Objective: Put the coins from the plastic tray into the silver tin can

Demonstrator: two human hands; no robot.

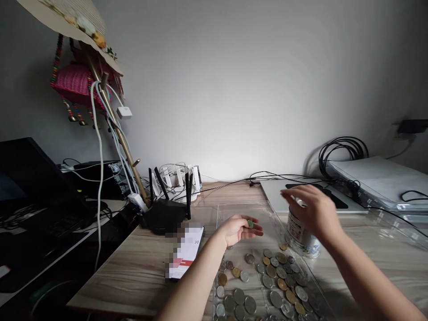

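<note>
My left hand is turned palm up over the clear plastic tray, its fingers partly curled with a greenish coin held against them. Above the top of a white printed can is my right hand, its fingers bent and drawn together; whatever they may hold is hidden. The can stands upright near the tray's right edge. Many silver and brass-coloured coins lie spread in the tray below both hands, some overlapping.
A lit phone lies left of the tray. Behind it stand a black router and white routers with cables. A laptop is far left, beside a rack with hanging cables. Back right are a flat silver panel and a white device.
</note>
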